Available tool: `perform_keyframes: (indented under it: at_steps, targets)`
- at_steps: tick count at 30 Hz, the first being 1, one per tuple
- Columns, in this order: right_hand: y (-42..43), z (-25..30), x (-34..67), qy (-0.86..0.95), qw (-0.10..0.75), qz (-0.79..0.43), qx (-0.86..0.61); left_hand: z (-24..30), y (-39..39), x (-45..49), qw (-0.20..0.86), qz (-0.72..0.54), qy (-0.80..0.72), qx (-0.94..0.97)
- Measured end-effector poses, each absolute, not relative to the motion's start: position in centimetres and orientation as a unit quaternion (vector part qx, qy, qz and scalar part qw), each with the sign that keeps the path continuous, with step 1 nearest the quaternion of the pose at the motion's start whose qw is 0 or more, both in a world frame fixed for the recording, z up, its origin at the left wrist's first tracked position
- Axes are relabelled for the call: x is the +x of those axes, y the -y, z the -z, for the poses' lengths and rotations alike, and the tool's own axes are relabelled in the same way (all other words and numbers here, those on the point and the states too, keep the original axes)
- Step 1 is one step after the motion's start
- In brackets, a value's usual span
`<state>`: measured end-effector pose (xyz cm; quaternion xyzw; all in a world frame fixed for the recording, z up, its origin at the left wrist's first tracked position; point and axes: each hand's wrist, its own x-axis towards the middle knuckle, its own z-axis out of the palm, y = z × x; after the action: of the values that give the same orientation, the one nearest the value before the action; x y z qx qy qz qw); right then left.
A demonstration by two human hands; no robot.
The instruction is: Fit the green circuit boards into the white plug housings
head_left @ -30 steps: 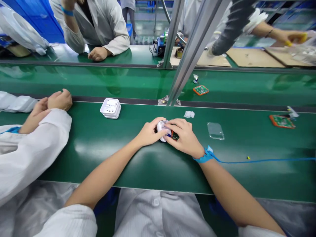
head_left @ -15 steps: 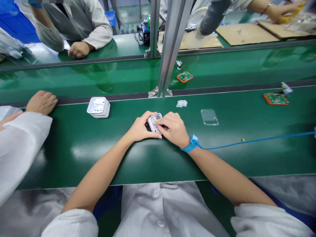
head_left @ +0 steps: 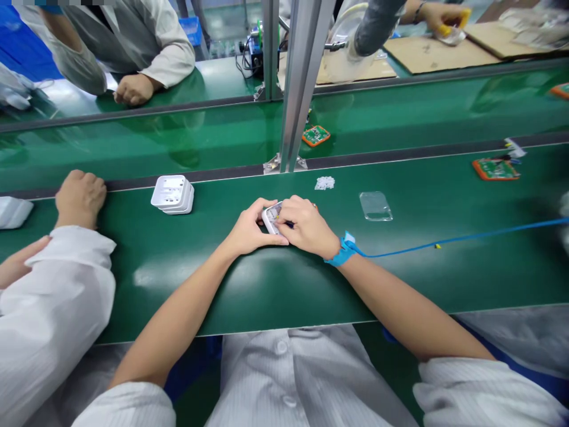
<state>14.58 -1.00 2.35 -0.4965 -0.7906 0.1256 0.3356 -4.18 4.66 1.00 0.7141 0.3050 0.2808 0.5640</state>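
Note:
My left hand [head_left: 246,230] is curled round a small white plastic housing [head_left: 268,219], its open side facing up and tilted towards my right hand. My right hand [head_left: 306,225] reaches over the housing, fingers pinched together at its inside. What the pinch holds is hidden; a small dark part shows beneath those fingers. A blue wrist strap [head_left: 341,254] with a blue cord [head_left: 409,247] is on my right wrist. Beyond my hands lies a pile of small whitish pieces [head_left: 325,182]. A clear plastic cover [head_left: 376,206] lies to their right.
Stacked white housings [head_left: 171,193] stand left. Orange-edged circuit boards sit at right [head_left: 495,169] and on the green strip behind [head_left: 316,136]. A metal post [head_left: 296,95] rises ahead. A co-worker's hand [head_left: 80,196] rests at left; others work across the bench.
My right fingers have shifted further over the housing, covering more of its inside. The board on the strip behind has slid left towards the post. The co-worker's sleeve at left has moved inward.

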Motion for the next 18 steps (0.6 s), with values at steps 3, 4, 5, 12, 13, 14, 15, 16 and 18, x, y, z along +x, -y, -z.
perform_keyframes:
  at_steps: [3,4,5,12,13,14,15,16,18]
  targets:
    - [0.7,-2.5,14.2,0.813,0.308,-0.120,-0.480,-1.0,-4.8,-4.1,0.577,-0.287,-0.311,0.699]
    - [0.5,-2.6,14.1,0.822,0.298,-0.118,-0.472,-1.0,-4.9,-4.1,0.580,-0.285,-0.313,0.697]
    - [0.5,-2.8,14.0,0.830,0.286,-0.114,-0.465,-0.9,-5.0,-4.2,0.581,-0.282,-0.314,0.696]
    - [2.0,-3.6,16.0,0.837,0.205,0.010,-0.507,-1.8,-5.2,-4.6,0.539,-0.271,-0.361,0.711]
    - [2.1,-3.4,16.3,0.829,0.196,0.026,-0.523,-1.9,-5.3,-4.6,0.529,-0.266,-0.372,0.715]
    - [2.1,-3.1,16.6,0.825,0.189,0.037,-0.531,-2.0,-5.5,-4.5,0.520,-0.257,-0.382,0.719]
    - [2.1,-2.7,16.8,0.825,0.179,0.050,-0.533,-2.0,-5.6,-4.5,0.515,-0.252,-0.387,0.722]
    - [1.9,-2.3,16.9,0.829,0.169,0.067,-0.530,-2.1,-5.8,-4.5,0.511,-0.249,-0.388,0.725]
    - [1.6,-1.7,16.9,0.838,0.153,0.112,-0.512,-2.2,-5.9,-4.5,0.507,-0.251,-0.386,0.729]
